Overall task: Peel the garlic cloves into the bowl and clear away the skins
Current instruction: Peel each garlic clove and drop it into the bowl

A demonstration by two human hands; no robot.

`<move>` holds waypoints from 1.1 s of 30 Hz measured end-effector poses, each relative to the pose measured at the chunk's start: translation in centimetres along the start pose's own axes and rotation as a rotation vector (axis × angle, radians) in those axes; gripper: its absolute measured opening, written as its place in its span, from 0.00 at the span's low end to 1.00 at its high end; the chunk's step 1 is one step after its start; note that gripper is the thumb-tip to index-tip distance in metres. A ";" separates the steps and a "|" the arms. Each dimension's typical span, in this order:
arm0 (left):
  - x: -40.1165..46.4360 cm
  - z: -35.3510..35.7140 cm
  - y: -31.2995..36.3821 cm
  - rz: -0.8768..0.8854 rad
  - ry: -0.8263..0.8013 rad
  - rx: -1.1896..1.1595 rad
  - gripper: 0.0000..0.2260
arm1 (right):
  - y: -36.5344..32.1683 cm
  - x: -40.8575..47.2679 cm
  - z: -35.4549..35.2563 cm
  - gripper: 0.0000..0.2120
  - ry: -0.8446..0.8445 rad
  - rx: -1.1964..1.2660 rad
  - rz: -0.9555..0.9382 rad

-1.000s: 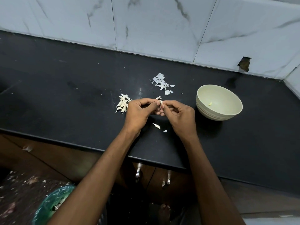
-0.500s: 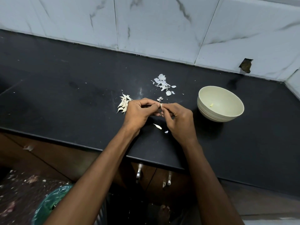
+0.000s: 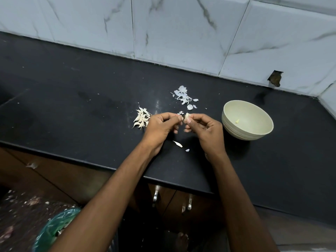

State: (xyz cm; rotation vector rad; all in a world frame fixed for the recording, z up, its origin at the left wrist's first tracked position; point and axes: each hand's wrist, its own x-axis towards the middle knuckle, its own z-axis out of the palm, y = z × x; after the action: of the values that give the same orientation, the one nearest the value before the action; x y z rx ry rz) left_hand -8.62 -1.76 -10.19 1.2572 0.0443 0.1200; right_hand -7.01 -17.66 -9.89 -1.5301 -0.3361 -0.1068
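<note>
While both hands (image 3: 183, 128) pinch one garlic clove (image 3: 187, 116), the counter edge (image 3: 91, 160) lies near.

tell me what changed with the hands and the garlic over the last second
The hands have drawn slightly apart: the garlic clove is now pinched by the right hand, while the left hand has its thumb tip just beside it. Unpeeled cloves, skins, fallen skin pieces and bowl stayed put.

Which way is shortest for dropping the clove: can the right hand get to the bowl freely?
Probably yes: the right hand pinches the clove beside the bowl, with bare counter between them.
</note>
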 end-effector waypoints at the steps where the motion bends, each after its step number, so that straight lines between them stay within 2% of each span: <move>1: 0.0 0.0 0.0 -0.001 -0.003 0.004 0.05 | 0.0 0.1 -0.1 0.07 0.008 0.011 0.002; 4: -0.2 0.0 0.1 0.019 0.008 -0.012 0.02 | 0.2 0.1 -0.1 0.07 0.007 0.005 0.012; 10: -0.5 0.1 0.2 0.081 0.027 -0.049 0.10 | 0.6 0.1 -0.1 0.06 -0.043 -0.073 -0.020; 23: -0.4 -0.1 -0.4 0.165 0.069 0.088 0.03 | 1.0 -0.3 0.2 0.06 -0.006 -0.177 -0.112; 28: -0.6 -0.3 -0.1 0.158 0.029 0.096 0.07 | 1.0 -0.3 0.1 0.07 0.005 -0.212 -0.134; 33: -0.5 -0.3 -0.2 0.169 0.049 0.137 0.06 | 1.0 -0.3 0.1 0.07 0.002 -0.211 -0.131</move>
State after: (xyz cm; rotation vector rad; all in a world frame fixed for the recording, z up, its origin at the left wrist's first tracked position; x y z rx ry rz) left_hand -9.13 -1.57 -10.46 1.3944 -0.0123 0.2980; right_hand -7.06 -17.57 -10.90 -1.7156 -0.4345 -0.2538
